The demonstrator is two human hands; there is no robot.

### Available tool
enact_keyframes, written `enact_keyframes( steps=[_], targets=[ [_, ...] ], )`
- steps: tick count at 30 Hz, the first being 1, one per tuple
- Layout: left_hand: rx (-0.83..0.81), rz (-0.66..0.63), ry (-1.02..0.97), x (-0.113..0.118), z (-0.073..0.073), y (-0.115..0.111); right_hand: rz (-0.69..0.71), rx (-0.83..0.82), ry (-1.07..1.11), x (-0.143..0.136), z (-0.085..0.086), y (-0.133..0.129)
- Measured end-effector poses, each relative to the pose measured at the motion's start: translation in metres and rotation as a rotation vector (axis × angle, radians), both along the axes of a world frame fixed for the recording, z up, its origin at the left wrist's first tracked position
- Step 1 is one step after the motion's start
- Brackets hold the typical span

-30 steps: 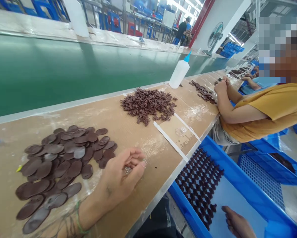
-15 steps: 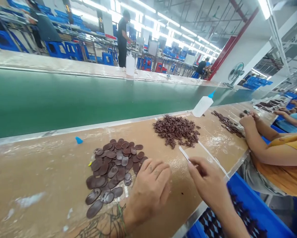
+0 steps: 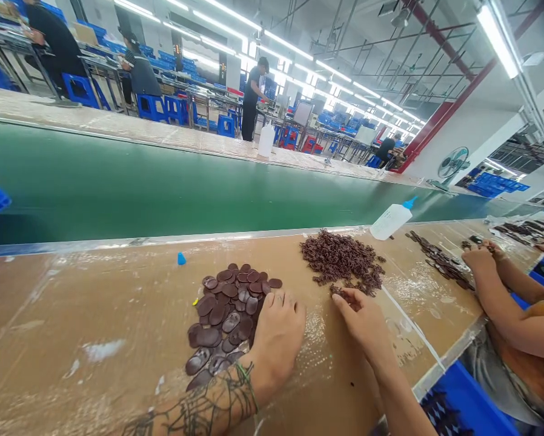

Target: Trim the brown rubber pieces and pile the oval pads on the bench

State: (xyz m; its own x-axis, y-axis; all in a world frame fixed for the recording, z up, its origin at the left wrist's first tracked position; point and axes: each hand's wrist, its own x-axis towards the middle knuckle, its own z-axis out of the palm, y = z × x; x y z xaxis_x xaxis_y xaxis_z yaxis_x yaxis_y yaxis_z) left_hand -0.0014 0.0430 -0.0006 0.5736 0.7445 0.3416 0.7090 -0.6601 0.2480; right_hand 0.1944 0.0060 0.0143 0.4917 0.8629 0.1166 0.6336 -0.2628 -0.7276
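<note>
Dozens of flat, glossy, dark brown oval discs point(image 3: 217, 315) lie in an overlapping pile on the tan, stained tabletop point(image 3: 117, 297), right in front of the person at work. That person's bare left hand point(image 3: 278, 336) rests palm down against the pile's right side, its fingers bent and their tips turned under; from where I stand I cannot tell whether it grips anything. A thin green band point(image 3: 248, 386) circles the wrist, above a forearm inked with dark lines.

The bare right hand point(image 3: 358, 315) reaches to the near edge of a heap of small, twiggy, reddish-brown pieces point(image 3: 340, 260). Its thumb and forefinger are drawn close together at a few of those bits, though I cannot make out whether one is pinched. The two hands stand apart, bare tabletop between them.

Just beyond the heap is a translucent white plastic bottle point(image 3: 391, 221) with a pointed blue nozzle point(image 3: 409, 203). A small blue plastic cone point(image 3: 181, 258) sits behind the discs, near the long green belt point(image 3: 208, 200). To the right, a co-worker's hands point(image 3: 483, 255) meet beside another spread of brown ovals point(image 3: 440, 260), and a blue plastic crate point(image 3: 472, 399) sits below the table edge.
</note>
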Motion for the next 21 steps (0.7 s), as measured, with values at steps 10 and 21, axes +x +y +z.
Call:
enact_keyframes(
  steps=[10,21],
  targets=[
    [-0.158,-0.247,-0.224,-0.003,0.009,-0.011,-0.070,0.078,0.370,-0.021,0.005,-0.054],
    [-0.776,-0.396,-0.647,0.003,0.010,-0.026,0.123,0.006,0.442,-0.045,0.002,-0.084]
  ],
)
